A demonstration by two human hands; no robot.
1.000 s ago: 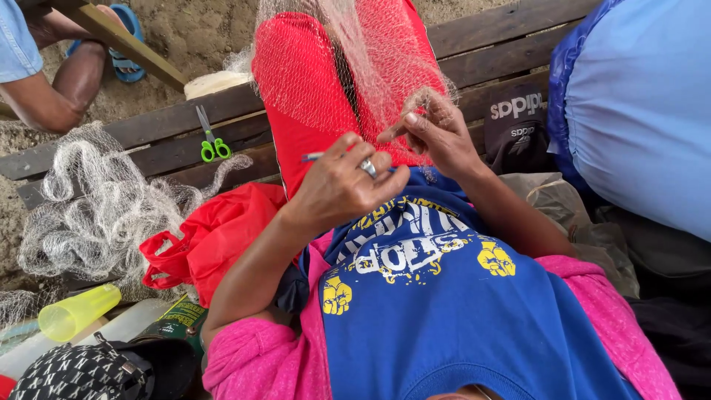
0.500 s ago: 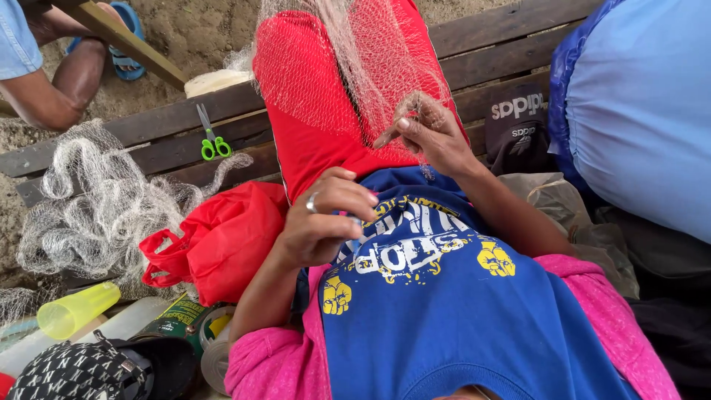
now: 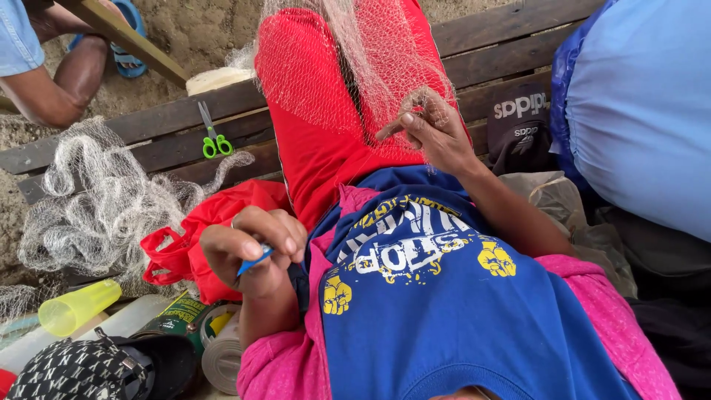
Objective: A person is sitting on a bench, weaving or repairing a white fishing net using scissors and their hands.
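My left hand [image 3: 255, 248] is closed on a small blue netting needle [image 3: 254, 261] and sits low, beside my chest and above a red bag [image 3: 194, 233]. My right hand [image 3: 433, 132] is raised over my red trouser leg [image 3: 318, 141] and pinches the mesh of a pale fishing net [image 3: 370, 67] draped across that leg. A thin line between the two hands is too fine to make out. I wear a blue printed shirt with pink sleeves.
A heap of pale net [image 3: 104, 200] lies left on a dark wooden bench [image 3: 170, 122], with green-handled scissors [image 3: 213, 137] on it. A yellow cup [image 3: 74, 307], a patterned cap [image 3: 74, 374] and tins sit lower left. Another person's arm [image 3: 52, 89] is top left; a blue-clad person [image 3: 644, 111] sits right.
My left hand has dropped from beside the right hand at the net down and left to my chest, carrying the blue needle. The right hand stays on the mesh.
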